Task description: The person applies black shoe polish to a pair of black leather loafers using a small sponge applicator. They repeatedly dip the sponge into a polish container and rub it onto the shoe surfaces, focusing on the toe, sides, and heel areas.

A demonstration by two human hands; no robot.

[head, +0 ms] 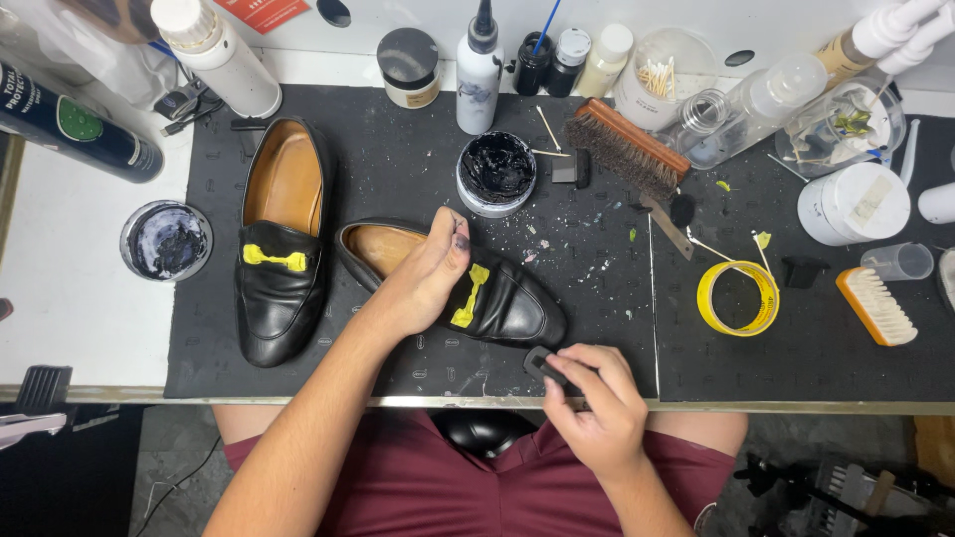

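Two black loafers with yellow masking over their metal bits lie on a dark work mat (pixel 398 169). The left loafer (pixel 279 268) stands apart, toe toward me. My left hand (pixel 423 278) grips the right loafer (pixel 507 303) across its throat, fingertips stained black, steadying it on its side. My right hand (pixel 592 398) is at the mat's near edge, closed around a small black applicator (pixel 542 365) just below the shoe's toe. An open tub of black polish (pixel 496 172) sits behind the shoe.
The tub's lid (pixel 165 240) rests on the white bench at left. A wooden brush (pixel 625 147), yellow tape roll (pixel 738 296), small white-bristle brush (pixel 875 305), spray cans, several bottles and jars crowd the back and right.
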